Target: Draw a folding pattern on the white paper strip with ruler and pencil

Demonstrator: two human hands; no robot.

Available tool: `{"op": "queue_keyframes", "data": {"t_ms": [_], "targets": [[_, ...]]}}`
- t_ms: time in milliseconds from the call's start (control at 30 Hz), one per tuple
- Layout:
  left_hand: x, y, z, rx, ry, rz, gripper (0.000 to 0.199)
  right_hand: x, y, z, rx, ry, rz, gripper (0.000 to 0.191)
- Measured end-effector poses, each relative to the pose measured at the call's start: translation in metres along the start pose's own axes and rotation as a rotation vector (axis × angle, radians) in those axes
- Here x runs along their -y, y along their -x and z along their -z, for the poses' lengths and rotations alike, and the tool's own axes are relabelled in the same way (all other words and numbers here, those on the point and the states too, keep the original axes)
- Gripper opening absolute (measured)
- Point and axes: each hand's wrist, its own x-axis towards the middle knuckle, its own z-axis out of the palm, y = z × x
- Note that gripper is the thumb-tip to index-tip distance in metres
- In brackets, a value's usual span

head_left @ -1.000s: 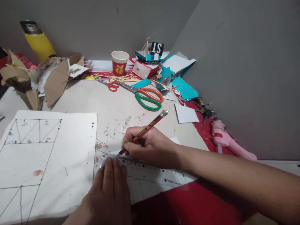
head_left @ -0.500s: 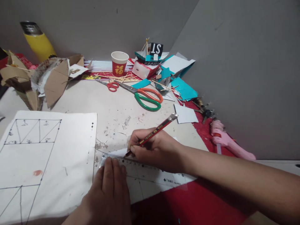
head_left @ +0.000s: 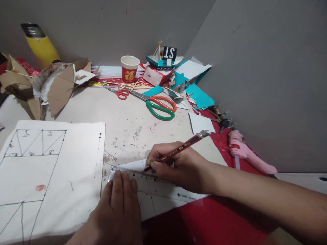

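1. Red and black, the pencil is pinched firmly between the thumb and fingers of your right hand; its silvery end tilts up to the right of the grip, its tip low on the left.
2. Your left hand, left of that grip and nearer to you, lies flat with fingers extended on a clear ruler; it is closed around nothing.
3. The ruler extends from under your left fingers to below your right hand. The pencil tip is at its far edge; contact with the surface cannot be confirmed.
4. White card shows past that edge, just left of the grip.
5. Well left of the grip: a sheet bearing ruled lines.
6. Well beyond the grip: large scissors, small scissors and a paper cup.
7. Right of the grip, beyond your forearm: a pink glue gun.
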Motion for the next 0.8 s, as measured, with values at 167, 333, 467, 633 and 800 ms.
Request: {"op": "queue_keyframes", "data": {"t_ms": [167, 333, 467, 633, 800], "targets": [[-0.001, 0.0, 0.001, 0.001, 0.014, 0.014, 0.042, -0.004, 0.005, 0.001, -0.007, 0.027, -0.006, 0.011], [-0.001, 0.001, -0.003, -0.007, 0.0, 0.011, 0.043, -0.005, 0.008, 0.002, -0.006, 0.022, -0.043, 0.011], [-0.003, 0.004, -0.007, -0.029, 0.017, 0.007, 0.047, 0.0, 0.014, 0.005, -0.018, 0.003, -0.047, 0.012], [-0.003, 0.003, -0.001, -0.033, -0.008, 0.005, 0.043, 0.003, 0.034, 0.013, -0.205, -0.064, -0.041, 0.015], [-0.001, 0.004, 0.005, -0.009, -0.045, -0.068, 0.034, -0.014, 0.057, 0.011, -0.307, 0.031, -0.018, 0.018]]}}
